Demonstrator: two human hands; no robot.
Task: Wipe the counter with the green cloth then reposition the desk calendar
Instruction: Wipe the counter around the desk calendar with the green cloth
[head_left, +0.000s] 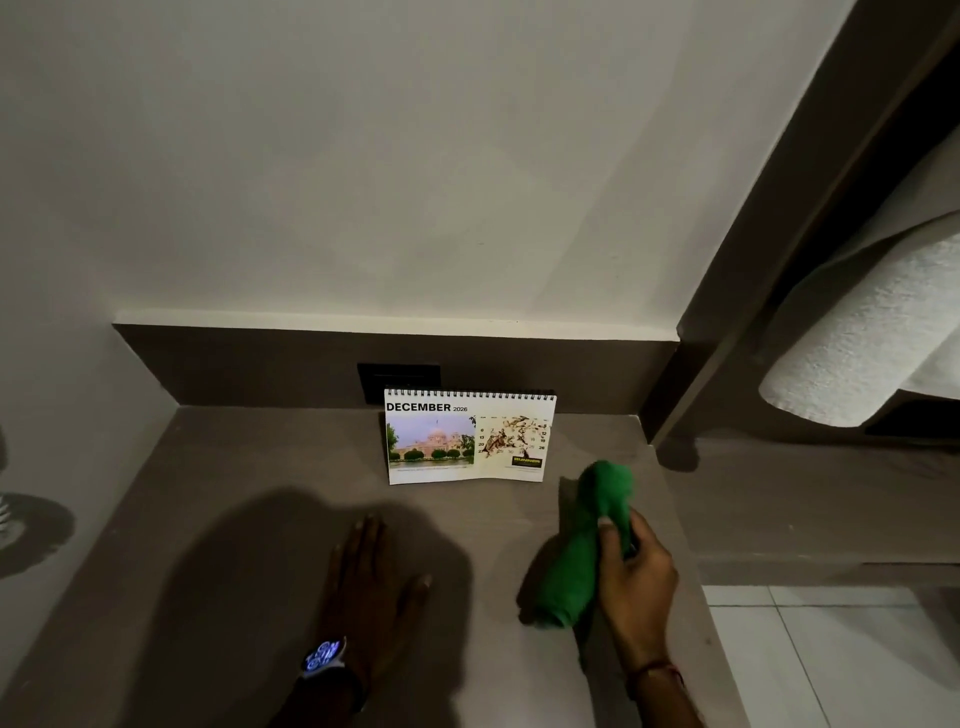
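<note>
A white spiral-bound desk calendar (470, 437) showing December stands upright at the back of the grey-brown counter (249, 478), near the wall. The green cloth (576, 551), rolled into a bundle, lies on the counter to the right of and in front of the calendar. My right hand (636, 577) grips the cloth from its right side, thumb on top. My left hand (371, 582) rests flat on the counter, palm down with fingers spread, holding nothing. A lit watch is on its wrist.
A dark switch plate (399, 376) sits on the backsplash behind the calendar. A white towel (862, 332) hangs at the right above a lower ledge (810, 499). White floor tiles (841, 660) show past the counter's right edge. A wall bounds the left side.
</note>
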